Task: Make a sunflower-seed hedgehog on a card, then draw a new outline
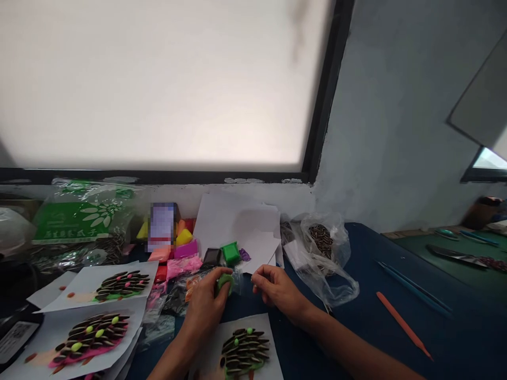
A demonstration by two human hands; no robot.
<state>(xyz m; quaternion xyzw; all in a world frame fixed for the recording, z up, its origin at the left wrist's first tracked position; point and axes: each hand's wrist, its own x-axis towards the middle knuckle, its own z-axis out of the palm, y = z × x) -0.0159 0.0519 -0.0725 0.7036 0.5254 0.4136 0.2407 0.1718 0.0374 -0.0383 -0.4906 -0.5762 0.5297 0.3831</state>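
Note:
My left hand (209, 296) is closed around a lump of green modelling clay (225, 284), partly covered by the fingers. To its right, my right hand (280, 290) is in a pinch, thumb against forefinger; anything between the tips is too small to make out. Below both hands lies a white card (206, 364) with a hedgehog picture (245, 351) built of striped sunflower seeds on green clay. Two light green balls sit among its seeds. Packets of coloured clay (184, 266) are spread beside and beyond my left hand.
Finished-looking seed hedgehog cards (137, 311) are stacked at the left, before a green-and-clear seed bag (67, 216). An open plastic bag of seeds (320, 243) stands beyond my right hand. An orange pointed tool (404, 324) and blue tweezers (415, 290) lie on the right.

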